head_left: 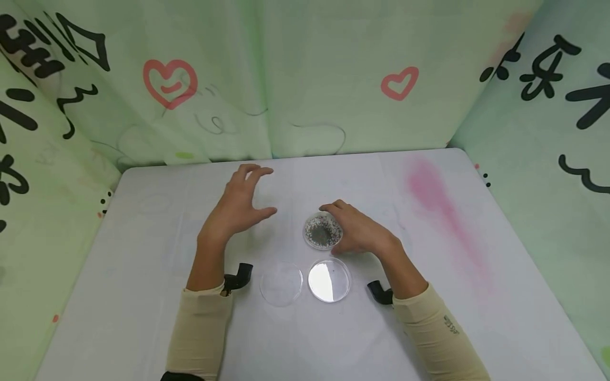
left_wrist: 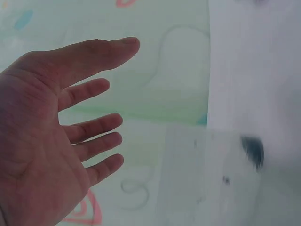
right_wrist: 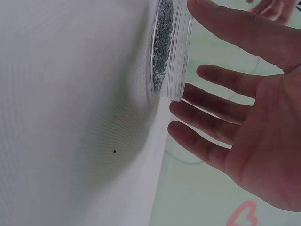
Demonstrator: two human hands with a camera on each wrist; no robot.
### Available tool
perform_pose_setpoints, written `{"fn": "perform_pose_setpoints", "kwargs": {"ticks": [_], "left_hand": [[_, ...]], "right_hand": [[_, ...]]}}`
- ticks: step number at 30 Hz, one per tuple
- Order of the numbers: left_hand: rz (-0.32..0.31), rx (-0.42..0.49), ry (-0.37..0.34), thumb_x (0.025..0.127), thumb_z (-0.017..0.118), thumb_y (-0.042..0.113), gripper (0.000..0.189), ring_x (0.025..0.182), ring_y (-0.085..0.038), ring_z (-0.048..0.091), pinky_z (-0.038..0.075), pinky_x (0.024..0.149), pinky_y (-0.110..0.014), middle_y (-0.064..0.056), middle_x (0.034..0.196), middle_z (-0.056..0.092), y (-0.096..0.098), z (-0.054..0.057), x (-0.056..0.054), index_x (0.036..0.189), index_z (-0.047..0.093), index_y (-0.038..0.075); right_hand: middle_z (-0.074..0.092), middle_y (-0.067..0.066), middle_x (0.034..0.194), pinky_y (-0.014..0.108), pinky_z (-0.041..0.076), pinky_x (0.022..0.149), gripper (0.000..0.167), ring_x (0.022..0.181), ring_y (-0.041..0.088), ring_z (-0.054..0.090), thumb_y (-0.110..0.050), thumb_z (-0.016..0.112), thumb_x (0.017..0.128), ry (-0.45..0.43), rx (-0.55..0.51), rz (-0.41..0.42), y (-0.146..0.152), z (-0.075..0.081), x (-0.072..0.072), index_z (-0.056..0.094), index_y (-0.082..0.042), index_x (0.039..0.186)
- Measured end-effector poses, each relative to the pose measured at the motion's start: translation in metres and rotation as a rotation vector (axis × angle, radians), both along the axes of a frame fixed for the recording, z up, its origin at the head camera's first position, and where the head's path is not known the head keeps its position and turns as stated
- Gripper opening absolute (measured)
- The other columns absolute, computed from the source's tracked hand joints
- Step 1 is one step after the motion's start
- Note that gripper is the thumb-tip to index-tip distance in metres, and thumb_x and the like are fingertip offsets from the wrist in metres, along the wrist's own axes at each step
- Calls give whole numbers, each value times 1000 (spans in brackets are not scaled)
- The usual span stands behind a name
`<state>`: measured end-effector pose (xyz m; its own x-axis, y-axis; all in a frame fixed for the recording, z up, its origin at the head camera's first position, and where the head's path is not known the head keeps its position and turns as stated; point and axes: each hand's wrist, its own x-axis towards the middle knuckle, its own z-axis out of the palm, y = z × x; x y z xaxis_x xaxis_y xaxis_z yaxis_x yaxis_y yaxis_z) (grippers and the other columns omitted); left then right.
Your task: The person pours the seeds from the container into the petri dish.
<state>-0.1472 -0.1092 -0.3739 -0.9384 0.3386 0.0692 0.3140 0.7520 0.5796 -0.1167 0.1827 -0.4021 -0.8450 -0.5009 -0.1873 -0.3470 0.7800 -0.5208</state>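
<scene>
The left hand (left_wrist: pixel 51 127) fills the left side, palm to the camera, thumb extended above four slightly parted fingers, touching nothing. Behind it hangs pale green cloth (left_wrist: pixel 141 28) bearing a blue oval spot (left_wrist: pixel 23 20), a red painted outline (left_wrist: pixel 96 209) partly hidden by the palm, and a thin grey drawn loop (left_wrist: pixel 146 194). A white surface (left_wrist: pixel 254 56) lies rightward; a dark blurred patch (left_wrist: pixel 254 151) shows lower right, too unclear to identify.

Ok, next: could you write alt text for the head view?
A person's right hand grips a round dish of speckled granules at a white table, while the open left hand holds nothing. A shiny clear disc and a fainter disc lie nearer the viewer; heart-marked green fabric hangs behind.
</scene>
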Motion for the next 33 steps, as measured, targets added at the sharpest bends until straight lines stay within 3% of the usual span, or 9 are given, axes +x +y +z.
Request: {"fn": "perform_pose_setpoints", "kwargs": {"ticks": [6,14,22,33], "left_hand": [[66,15,-112,86,86,27,92,151,-40,31,37,117,-62,-16,165,26,-36,-8,-8,161,34,19],[66,45,-215,84,88,26,104,152,-39,32,33,121,-59,-18,167,22,-64,-19,-15,165,24,17],[61,37,-283,83,89,28,107,153,-39,32,31,122,-60,-19,167,27,-72,-33,-21,166,22,19],[88,116,-265,83,88,21,99,146,-41,42,40,115,-59,-16,160,42,-72,-38,-22,163,29,19]], "right_hand": [[53,19,143,51,48,111,92,133,36,54,-8,90,71,7,-6,4,0,1,2,46,-3,152],[52,18,144,52,47,111,92,134,36,53,-8,91,72,4,-9,1,0,0,2,46,-3,152],[52,18,145,52,48,111,92,134,35,53,-8,91,72,11,-9,0,0,-1,2,46,-4,152],[50,15,148,52,48,111,92,136,34,52,-9,90,72,6,-7,-15,-2,-1,1,47,-7,153]]}}
